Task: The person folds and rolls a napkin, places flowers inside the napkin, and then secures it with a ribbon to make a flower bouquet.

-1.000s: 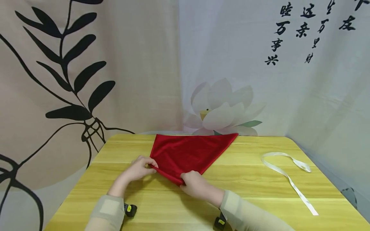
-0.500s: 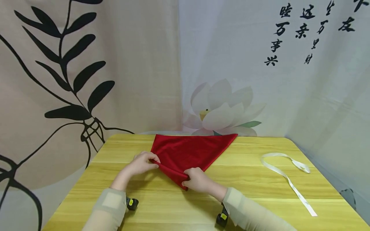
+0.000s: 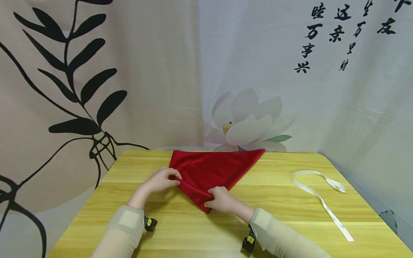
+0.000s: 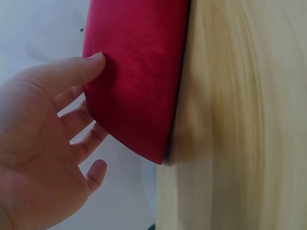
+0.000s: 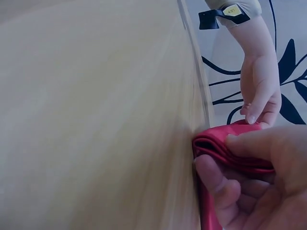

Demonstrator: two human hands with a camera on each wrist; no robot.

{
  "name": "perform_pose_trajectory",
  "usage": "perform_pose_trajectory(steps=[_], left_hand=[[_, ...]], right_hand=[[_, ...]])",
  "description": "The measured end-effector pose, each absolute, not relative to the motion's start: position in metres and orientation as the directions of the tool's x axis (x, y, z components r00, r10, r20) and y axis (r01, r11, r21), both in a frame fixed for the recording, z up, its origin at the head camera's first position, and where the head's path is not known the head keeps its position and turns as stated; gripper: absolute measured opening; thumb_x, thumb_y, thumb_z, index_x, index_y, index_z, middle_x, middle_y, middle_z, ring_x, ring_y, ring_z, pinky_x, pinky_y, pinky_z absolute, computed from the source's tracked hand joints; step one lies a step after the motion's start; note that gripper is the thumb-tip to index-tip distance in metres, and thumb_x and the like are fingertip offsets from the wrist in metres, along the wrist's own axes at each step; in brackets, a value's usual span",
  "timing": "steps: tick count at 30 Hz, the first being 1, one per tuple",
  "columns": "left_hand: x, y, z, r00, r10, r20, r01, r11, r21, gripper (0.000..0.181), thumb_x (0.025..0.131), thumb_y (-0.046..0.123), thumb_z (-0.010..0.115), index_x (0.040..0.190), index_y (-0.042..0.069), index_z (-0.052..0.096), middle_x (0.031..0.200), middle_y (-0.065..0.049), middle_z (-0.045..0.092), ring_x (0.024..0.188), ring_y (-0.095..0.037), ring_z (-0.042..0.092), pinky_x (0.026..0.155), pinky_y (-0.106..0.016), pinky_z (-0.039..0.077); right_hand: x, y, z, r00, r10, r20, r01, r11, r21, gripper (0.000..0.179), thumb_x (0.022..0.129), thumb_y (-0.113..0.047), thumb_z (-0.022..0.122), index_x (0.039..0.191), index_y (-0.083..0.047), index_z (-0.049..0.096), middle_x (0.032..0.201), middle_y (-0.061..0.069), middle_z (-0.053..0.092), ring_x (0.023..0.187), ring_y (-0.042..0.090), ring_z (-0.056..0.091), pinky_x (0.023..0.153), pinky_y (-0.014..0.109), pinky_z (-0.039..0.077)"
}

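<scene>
A piece of glossy red cloth (image 3: 213, 166) lies across the middle of the table, its near-left side turned over into a fold. At that fold's left end, my left hand (image 3: 161, 180) pinches the cloth between thumb and fingers. My right hand (image 3: 222, 200) pinches the fold close to the cloth's near corner. In the left wrist view the thumb presses on the red cloth (image 4: 136, 81), with the fingertips hidden behind it. Stacked layers of the cloth (image 5: 216, 136) show between thumb and fingers in the right wrist view.
A white ribbon (image 3: 335, 219) lies in a loose curve on the right of the wooden table (image 3: 274, 222). Behind the table's far edge hangs a printed curtain (image 3: 161, 71). Black cameras (image 3: 248, 243) are strapped to both wrists.
My left hand has shifted slightly right and away from me. My right hand has moved a little right. The fold now lies further over the cloth, and its near corner points lower. The ribbon stays put.
</scene>
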State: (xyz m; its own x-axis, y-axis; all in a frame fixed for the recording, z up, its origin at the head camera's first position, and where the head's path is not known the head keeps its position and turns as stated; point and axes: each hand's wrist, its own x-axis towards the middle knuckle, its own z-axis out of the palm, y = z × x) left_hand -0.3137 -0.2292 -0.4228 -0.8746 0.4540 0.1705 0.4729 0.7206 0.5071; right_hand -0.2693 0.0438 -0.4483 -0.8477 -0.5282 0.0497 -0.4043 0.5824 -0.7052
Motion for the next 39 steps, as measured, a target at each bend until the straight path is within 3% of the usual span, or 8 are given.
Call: perform_pose_trajectory(steps=[15,25,31,39], left_hand=[[-0.330,-0.213,-0.421,-0.867,0.470,0.163,0.482,0.709,0.515,0.005,0.087,0.022,0.070,0.089,0.018,0.072,0.080,0.018,0.063,0.084,-0.010,0.055,0.088,-0.058,0.027],[-0.338,-0.202,-0.424,-0.880,0.456,0.136,0.457,0.728,0.511,0.008,0.088,0.025,0.070,0.091,0.018,0.071,0.083,0.017,0.064,0.091,-0.012,0.056,0.086,-0.051,0.024],[-0.343,-0.200,-0.428,-0.879,0.459,0.128,0.456,0.732,0.507,0.003,0.088,0.020,0.069,0.090,0.021,0.072,0.082,0.018,0.064,0.087,-0.010,0.057,0.085,-0.050,0.024],[-0.348,-0.191,-0.428,-0.878,0.461,0.132,0.464,0.749,0.473,0.012,0.086,0.015,0.069,0.087,0.027,0.071,0.081,0.018,0.063,0.087,-0.009,0.057,0.083,-0.049,0.027]], right_hand=[[-0.274,0.055,-0.452,-0.856,-0.518,-0.007,-0.344,0.578,-0.740,0.011,0.082,-0.013,0.075,0.079,-0.010,0.065,0.064,-0.005,0.062,0.053,0.015,0.064,0.052,0.025,0.051],[-0.282,0.067,-0.450,-0.873,-0.488,-0.003,-0.335,0.605,-0.723,0.026,0.085,-0.020,0.072,0.066,-0.011,0.057,0.056,0.004,0.062,0.049,0.015,0.062,0.049,0.024,0.047],[-0.287,0.073,-0.450,-0.880,-0.475,0.018,-0.356,0.632,-0.689,0.024,0.085,-0.021,0.072,0.066,-0.012,0.060,0.056,0.000,0.062,0.048,0.010,0.060,0.048,0.024,0.047],[-0.291,0.080,-0.449,-0.873,-0.488,0.009,-0.372,0.653,-0.659,0.023,0.086,-0.018,0.072,0.066,-0.012,0.061,0.058,0.002,0.062,0.049,0.011,0.060,0.049,0.024,0.046]])
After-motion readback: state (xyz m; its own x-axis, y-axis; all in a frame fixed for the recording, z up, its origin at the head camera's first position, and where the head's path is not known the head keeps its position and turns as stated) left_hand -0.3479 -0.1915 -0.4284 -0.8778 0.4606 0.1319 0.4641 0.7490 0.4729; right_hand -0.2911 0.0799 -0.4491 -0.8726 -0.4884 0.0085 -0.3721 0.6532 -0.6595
